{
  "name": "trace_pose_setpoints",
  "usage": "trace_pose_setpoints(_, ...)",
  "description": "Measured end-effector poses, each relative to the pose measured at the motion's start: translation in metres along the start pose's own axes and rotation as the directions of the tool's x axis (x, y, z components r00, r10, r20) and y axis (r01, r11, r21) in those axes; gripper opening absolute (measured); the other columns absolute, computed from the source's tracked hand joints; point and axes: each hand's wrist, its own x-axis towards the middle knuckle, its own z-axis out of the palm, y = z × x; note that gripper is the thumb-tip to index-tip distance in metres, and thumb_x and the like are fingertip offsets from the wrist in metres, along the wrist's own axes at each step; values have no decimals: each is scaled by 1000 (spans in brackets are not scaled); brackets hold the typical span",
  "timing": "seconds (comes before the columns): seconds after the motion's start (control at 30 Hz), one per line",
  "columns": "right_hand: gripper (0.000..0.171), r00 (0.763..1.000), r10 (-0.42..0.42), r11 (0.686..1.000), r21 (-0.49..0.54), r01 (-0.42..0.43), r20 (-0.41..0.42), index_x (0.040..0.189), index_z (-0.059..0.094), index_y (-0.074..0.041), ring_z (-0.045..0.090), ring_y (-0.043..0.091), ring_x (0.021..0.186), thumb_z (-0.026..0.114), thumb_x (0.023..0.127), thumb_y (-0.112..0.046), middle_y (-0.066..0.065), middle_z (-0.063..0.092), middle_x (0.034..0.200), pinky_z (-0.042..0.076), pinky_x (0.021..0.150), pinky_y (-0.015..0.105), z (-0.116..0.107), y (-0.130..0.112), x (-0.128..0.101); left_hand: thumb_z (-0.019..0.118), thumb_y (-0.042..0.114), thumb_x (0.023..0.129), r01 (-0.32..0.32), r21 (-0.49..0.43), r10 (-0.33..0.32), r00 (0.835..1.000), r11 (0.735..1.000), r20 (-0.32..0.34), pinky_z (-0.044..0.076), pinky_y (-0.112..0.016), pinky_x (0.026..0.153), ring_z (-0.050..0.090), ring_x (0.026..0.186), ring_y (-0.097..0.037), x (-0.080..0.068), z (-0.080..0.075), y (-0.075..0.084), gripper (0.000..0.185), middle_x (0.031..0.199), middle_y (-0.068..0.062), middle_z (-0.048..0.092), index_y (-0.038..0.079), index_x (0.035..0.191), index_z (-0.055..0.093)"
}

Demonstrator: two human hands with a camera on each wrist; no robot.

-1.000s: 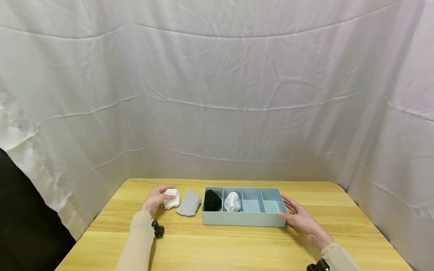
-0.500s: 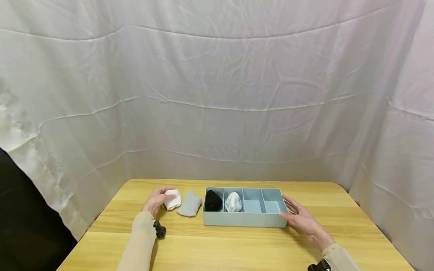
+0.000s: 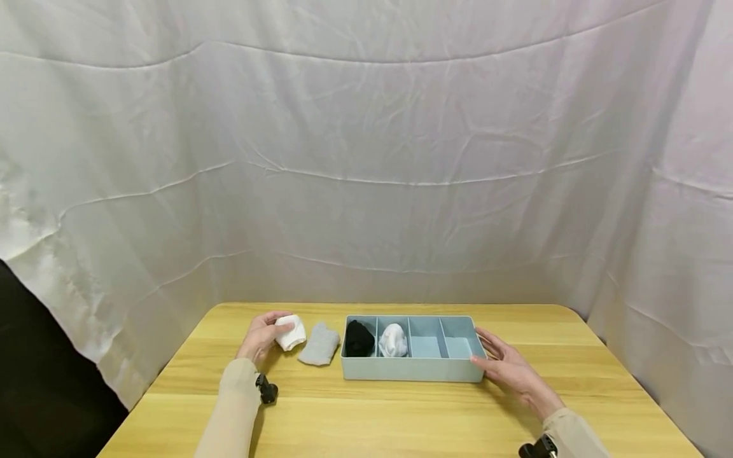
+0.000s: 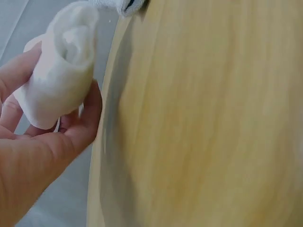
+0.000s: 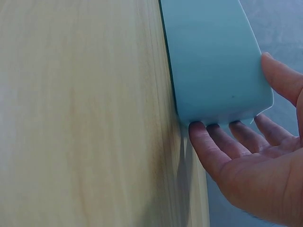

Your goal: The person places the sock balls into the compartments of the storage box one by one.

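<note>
My left hand (image 3: 260,335) pinches a soft, fuzzy white roll (image 3: 291,332) between thumb and fingers, its end folded into a hollow; the roll is left of the smooth, long, pale-blue box (image 3: 412,369), farther out than the flat grey cloth (image 3: 319,344) lying near the box's left end; in the box's leftmost compartment sits a black bundle (image 3: 359,339), and in the next a crumpled white bundle (image 3: 393,341); my right hand (image 3: 511,369) meets the box's right end, fingers slightly spread with tips against the end wall, thumb at the near wall's upper edge; both beige sleeves (image 3: 229,407) reach forward.
</note>
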Motion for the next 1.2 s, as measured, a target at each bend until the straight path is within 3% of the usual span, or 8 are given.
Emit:
trace_pose_setpoints(0.1, 82, 1000, -3, 1000, 2, 3, -5, 157, 16, -8, 19, 50, 144, 67, 93, -16, 27, 9, 161, 35, 110, 55, 0, 0, 0, 72, 4, 87, -10, -9, 10, 1000, 1000, -6, 55, -29, 74, 62, 89, -19, -2, 3, 4, 44, 120, -18, 61, -6, 128, 59)
trace_pose_setpoints(0.43, 83, 1000, 0, 1000, 1, 0, -13, 158, 17, -10, 18, 50, 144, 68, 93, -18, 26, 9, 161, 33, 111, 56, -1, -2, 0, 69, 12, 91, -88, 84, 88, 996, 993, 2, 55, -27, 76, 63, 92, -16, -3, 13, 16, 43, 129, -20, 60, 1, 132, 59)
trace_pose_setpoints(0.67, 82, 1000, 2, 1000, 6, -2, -6, 158, 16, -9, 19, 49, 144, 67, 94, -17, 26, 9, 161, 34, 110, 55, 0, -1, -1, 71, 11, 90, -115, 10, 115, 993, 993, -23, 54, -23, 74, 61, 90, -12, -5, 30, 27, 42, 121, -16, 63, 0, 129, 61)
trace_pose_setpoints(0.93, 81, 1000, 7, 1000, 3, -7, -15, 158, 17, -10, 19, 48, 145, 67, 94, -18, 25, 9, 162, 34, 111, 56, -1, 0, 0, 71, 9, 89, -147, -23, 148, 988, 989, 47, 54, -24, 75, 62, 89, -14, -6, 47, 38, 40, 113, -12, 65, -2, 127, 62)
trace_pose_setpoints(1.2, 83, 1000, 14, 1000, 19, -14, -9, 158, 16, -11, 12, 46, 147, 68, 93, -19, 24, 7, 162, 29, 112, 60, -1, 0, 0, 72, 9, 88, -220, -32, 222, 970, 975, 100, 55, -25, 72, 64, 84, -14, -11, 66, 47, 37, 105, -11, 69, -4, 122, 65)
